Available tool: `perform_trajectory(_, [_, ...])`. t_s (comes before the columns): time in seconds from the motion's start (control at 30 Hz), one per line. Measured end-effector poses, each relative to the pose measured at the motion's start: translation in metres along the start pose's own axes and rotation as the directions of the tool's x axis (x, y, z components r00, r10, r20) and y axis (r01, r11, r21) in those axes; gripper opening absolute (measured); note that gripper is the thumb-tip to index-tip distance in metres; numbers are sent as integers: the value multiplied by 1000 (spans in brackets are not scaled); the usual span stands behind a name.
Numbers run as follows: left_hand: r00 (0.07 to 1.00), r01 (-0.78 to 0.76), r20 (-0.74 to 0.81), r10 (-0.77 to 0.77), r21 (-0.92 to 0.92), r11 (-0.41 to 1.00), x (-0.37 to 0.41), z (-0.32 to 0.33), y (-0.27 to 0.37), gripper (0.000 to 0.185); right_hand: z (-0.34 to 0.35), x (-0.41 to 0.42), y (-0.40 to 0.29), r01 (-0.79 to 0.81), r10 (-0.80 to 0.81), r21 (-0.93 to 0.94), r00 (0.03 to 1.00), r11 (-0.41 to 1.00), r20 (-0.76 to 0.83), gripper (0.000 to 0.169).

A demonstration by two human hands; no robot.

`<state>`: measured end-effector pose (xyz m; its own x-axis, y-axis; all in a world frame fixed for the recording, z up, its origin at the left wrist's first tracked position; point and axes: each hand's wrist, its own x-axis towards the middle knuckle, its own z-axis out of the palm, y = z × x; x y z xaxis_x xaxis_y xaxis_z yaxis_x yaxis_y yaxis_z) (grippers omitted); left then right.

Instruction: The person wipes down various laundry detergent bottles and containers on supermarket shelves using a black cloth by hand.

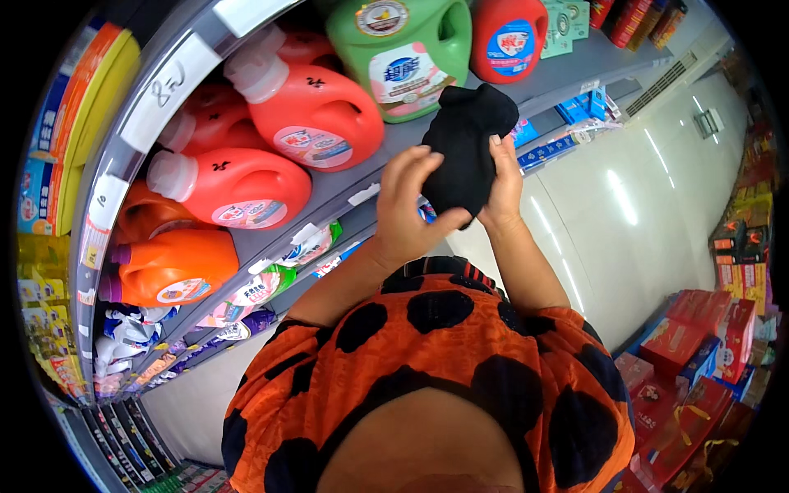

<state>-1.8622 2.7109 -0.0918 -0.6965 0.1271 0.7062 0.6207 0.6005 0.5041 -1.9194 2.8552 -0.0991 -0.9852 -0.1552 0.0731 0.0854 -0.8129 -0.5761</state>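
Note:
A bundled piece of black cloth (462,157) is held up between both hands, in front of the store shelf. My left hand (410,200) lies along its left side, the fingers curled at its upper edge and the thumb near its lower end. On the right side, my right hand (505,185) grips it with the thumb on top; the other fingers are hidden behind it. Beyond the cloth stands a green detergent jug (400,52), with a red detergent bottle (508,40) to its right. Pink-red detergent jugs (317,114) lie tilted on the shelf further left.
An orange detergent jug (175,265) lies at the shelf's left end. Bagged products (253,293) fill a lower shelf. Shelf edges with price labels (169,92) curve along the left. Red gift boxes (684,333) are stacked on the pale tiled floor (592,203) side at right.

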Motion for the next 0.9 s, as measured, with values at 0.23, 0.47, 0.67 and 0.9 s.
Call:
perform_trajectory(0.23, [967,147,209,-144,1,989,27,52,25,73,-37,-7,-37,187,-184,5,969,982,-165,41])
perform_trajectory(0.47, [907,422,139,-399,-302,855,51,86,15,30,-85,-23,-88,140,-172,-162,964,977,-202,53])
perform_trajectory(0.67, [915,381,94,-391,-518,766,77,100,40,28,-132,-28,-116,144,-201,-732,979,666,10,81])
perform_trajectory(0.9, [976,-107,152,155,-286,952,101,89,35,36,-138,-13,-147,335,-303,-938,907,92,294,95])
